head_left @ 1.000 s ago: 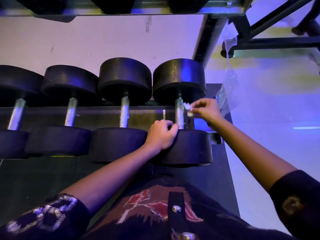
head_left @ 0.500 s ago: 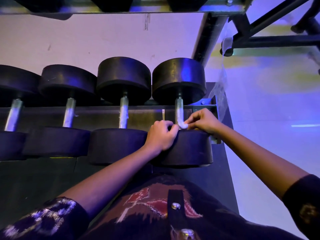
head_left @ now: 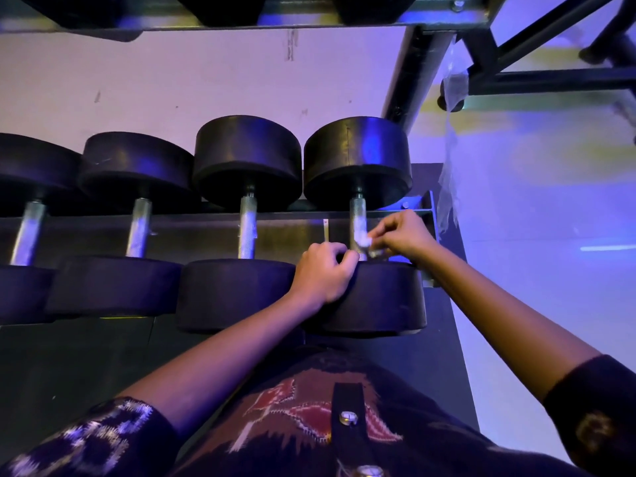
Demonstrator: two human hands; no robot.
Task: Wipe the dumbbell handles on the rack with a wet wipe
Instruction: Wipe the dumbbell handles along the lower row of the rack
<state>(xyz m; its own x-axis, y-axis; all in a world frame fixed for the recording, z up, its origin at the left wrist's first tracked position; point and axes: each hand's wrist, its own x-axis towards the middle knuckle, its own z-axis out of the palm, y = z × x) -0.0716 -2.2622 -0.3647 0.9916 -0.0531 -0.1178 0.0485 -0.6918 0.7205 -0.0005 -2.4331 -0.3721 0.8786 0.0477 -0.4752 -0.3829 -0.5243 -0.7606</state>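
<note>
Wipe (head_left: 364,239) pinched in right hand (head_left: 404,235) against handle (head_left: 358,215); left hand (head_left: 321,275) grips near head (head_left: 378,297) beside it. Risk: small wad snags on rough metal, slips from pinch.

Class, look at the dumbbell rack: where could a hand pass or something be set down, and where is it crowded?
Free: the gaps between the three left handles, above the rail; the dark mat before the near heads. Crowded: the rightmost handle, where the left hand and the right hand with the wipe meet. The heads sit close together.
</note>
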